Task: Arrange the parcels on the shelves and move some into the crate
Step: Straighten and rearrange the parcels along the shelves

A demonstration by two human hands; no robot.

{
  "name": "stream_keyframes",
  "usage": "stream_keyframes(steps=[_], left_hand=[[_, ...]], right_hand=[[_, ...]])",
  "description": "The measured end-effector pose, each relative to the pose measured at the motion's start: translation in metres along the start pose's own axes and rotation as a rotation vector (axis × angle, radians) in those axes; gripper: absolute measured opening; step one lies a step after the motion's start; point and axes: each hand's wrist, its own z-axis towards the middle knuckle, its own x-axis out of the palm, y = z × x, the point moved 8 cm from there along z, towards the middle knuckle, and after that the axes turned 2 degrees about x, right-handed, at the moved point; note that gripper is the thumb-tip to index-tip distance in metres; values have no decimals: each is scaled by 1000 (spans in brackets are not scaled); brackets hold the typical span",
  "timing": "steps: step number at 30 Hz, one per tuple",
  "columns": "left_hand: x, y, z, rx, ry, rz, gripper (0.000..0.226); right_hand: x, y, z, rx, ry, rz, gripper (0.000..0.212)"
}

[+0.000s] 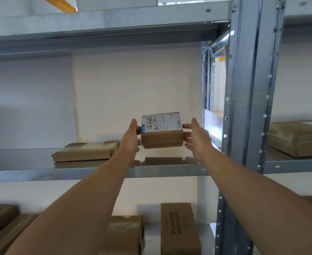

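Observation:
A small brown cardboard parcel (161,132) with a white shipping label on top hangs just above the metal shelf (96,171). My left hand (131,137) presses its left side and my right hand (195,138) presses its right side, fingers fairly straight, so the parcel is held between both palms. Its reflection shows on the shelf surface below. A flat brown parcel (86,150) lies on the same shelf to the left, apart from my hands.
On the lower shelf stand two brown parcels (124,235) (179,229), with more boxes (2,221) at the far left. A steel upright (243,107) borders the bay on the right. Beyond it, another flat parcel (297,138) lies on the neighbouring shelf.

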Motion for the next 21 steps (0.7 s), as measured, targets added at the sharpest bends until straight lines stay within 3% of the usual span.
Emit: stream_keyframes(steps=[11, 21], left_hand=[[0, 14, 0, -83, 76, -86, 61], [-3, 6, 5, -14, 81, -161, 57]], right_hand=[[-1, 1, -4, 19, -28, 9, 56], [2, 8, -9, 0, -56, -61, 65]])
